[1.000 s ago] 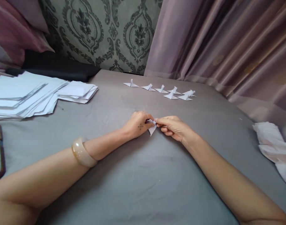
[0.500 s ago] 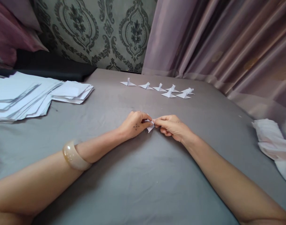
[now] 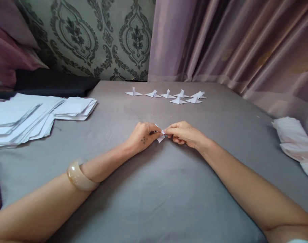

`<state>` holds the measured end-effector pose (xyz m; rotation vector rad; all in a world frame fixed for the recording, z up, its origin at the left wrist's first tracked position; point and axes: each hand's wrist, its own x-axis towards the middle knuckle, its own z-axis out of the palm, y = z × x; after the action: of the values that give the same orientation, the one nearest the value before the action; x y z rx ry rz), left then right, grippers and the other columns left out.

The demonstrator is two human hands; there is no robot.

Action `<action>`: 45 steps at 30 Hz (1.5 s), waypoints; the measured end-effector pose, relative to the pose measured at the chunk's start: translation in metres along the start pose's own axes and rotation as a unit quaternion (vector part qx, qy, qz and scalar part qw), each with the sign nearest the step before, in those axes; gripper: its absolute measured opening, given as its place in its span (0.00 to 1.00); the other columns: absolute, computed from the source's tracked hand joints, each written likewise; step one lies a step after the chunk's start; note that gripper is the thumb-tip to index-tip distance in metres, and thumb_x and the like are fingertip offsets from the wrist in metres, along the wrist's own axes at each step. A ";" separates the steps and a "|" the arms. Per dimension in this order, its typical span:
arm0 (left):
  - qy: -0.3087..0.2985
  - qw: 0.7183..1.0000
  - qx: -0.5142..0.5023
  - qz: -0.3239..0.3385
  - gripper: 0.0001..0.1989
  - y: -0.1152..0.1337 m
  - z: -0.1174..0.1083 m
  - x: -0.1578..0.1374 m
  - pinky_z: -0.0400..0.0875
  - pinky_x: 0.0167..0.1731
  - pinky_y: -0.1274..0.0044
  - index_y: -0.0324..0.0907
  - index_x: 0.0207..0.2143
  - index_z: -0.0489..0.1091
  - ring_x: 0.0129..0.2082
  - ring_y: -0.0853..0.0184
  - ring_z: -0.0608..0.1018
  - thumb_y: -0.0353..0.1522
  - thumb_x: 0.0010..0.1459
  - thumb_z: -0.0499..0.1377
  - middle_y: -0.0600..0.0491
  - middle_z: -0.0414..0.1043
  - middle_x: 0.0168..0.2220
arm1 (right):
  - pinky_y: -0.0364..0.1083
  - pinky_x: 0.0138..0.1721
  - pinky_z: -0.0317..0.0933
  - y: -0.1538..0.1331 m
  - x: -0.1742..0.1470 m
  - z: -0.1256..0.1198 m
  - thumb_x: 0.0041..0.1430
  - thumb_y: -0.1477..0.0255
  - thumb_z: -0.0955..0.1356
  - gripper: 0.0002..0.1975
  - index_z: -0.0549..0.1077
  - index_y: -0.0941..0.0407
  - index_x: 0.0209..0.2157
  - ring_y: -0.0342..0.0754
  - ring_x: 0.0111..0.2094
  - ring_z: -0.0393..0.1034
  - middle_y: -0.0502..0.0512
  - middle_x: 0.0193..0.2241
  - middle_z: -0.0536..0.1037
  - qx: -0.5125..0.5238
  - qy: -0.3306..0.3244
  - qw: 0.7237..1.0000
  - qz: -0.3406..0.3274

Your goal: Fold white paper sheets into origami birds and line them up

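Under the left hand (image 3: 143, 135) and right hand (image 3: 186, 134), both pinching one paper (image 3: 160, 138), is gray cloth (image 3: 154, 199); beyond them are a wall (image 3: 108, 37) and curtain (image 3: 169, 40).

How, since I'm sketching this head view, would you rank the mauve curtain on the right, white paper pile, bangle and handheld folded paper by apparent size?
Largest to smallest:
1. Mauve curtain
2. White paper pile
3. Bangle
4. Handheld folded paper, partly hidden, so only its visible part is ranked
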<state>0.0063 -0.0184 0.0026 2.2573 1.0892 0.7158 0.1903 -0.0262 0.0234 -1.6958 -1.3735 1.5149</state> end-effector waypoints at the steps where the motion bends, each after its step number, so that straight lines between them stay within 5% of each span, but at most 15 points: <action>1: -0.001 1.000 0.004 0.004 0.09 0.000 0.000 0.000 0.66 0.33 0.79 0.44 0.34 0.78 0.31 0.69 0.75 0.33 0.59 0.57 0.52 0.78 0.33 | 0.38 0.12 0.39 0.000 0.000 0.000 0.45 0.71 0.72 0.08 0.70 0.58 0.20 0.33 0.14 0.52 0.47 0.18 0.67 -0.001 0.000 1.000 -0.003; 17: 0.015 0.999 0.018 0.025 0.10 0.006 0.002 -0.002 0.67 0.36 0.79 0.42 0.33 0.77 0.33 0.68 0.77 0.31 0.58 0.56 0.51 0.78 0.34 | 0.37 0.11 0.40 0.004 0.006 -0.008 0.44 0.72 0.72 0.10 0.68 0.58 0.17 0.34 0.14 0.52 0.48 0.17 0.66 0.003 -0.026 0.999 -0.039; 25: 0.147 0.986 -0.011 -0.074 0.09 -0.006 0.001 0.002 0.68 0.34 0.78 0.42 0.30 0.77 0.31 0.67 0.76 0.35 0.54 0.58 0.52 0.78 0.30 | 0.36 0.11 0.41 0.009 0.016 -0.015 0.53 0.72 0.69 0.07 0.71 0.60 0.25 0.33 0.14 0.53 0.47 0.20 0.68 0.099 0.036 0.992 -0.062; 31: 0.238 0.958 0.015 -0.161 0.10 -0.035 0.000 0.017 0.67 0.34 0.76 0.40 0.31 0.77 0.29 0.67 0.75 0.35 0.54 0.58 0.53 0.76 0.27 | 0.36 0.11 0.40 0.009 0.015 -0.008 0.57 0.72 0.67 0.08 0.70 0.60 0.26 0.32 0.13 0.52 0.46 0.20 0.66 0.080 0.045 0.992 -0.084; 35: 0.247 0.953 0.060 -0.166 0.10 -0.046 0.001 0.024 0.67 0.38 0.75 0.41 0.37 0.75 0.31 0.67 0.73 0.33 0.51 0.61 0.53 0.75 0.31 | 0.37 0.12 0.41 0.012 0.015 -0.006 0.58 0.71 0.66 0.09 0.70 0.60 0.26 0.33 0.13 0.53 0.46 0.20 0.67 0.059 0.043 0.992 -0.099; 39: 0.282 0.934 0.108 -0.190 0.25 -0.044 0.001 0.022 0.67 0.42 0.73 0.40 0.47 0.69 0.38 0.65 0.73 0.35 0.45 0.67 0.49 0.71 0.41 | 0.37 0.12 0.42 0.015 0.014 -0.005 0.58 0.72 0.66 0.09 0.70 0.60 0.25 0.33 0.13 0.52 0.46 0.19 0.66 0.047 0.041 0.991 -0.118; 45: 0.231 0.921 0.149 -0.276 0.14 -0.040 -0.008 0.011 0.67 0.43 0.74 0.40 0.37 0.75 0.38 0.65 0.74 0.39 0.50 0.62 0.48 0.70 0.41 | 0.38 0.13 0.43 0.014 0.009 -0.003 0.58 0.72 0.65 0.10 0.70 0.60 0.25 0.34 0.12 0.51 0.45 0.16 0.64 0.028 0.047 0.991 -0.123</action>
<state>-0.0143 0.0135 -0.0153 1.8827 2.0764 0.8992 0.1975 -0.0227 0.0082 -1.4815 -1.4192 1.3073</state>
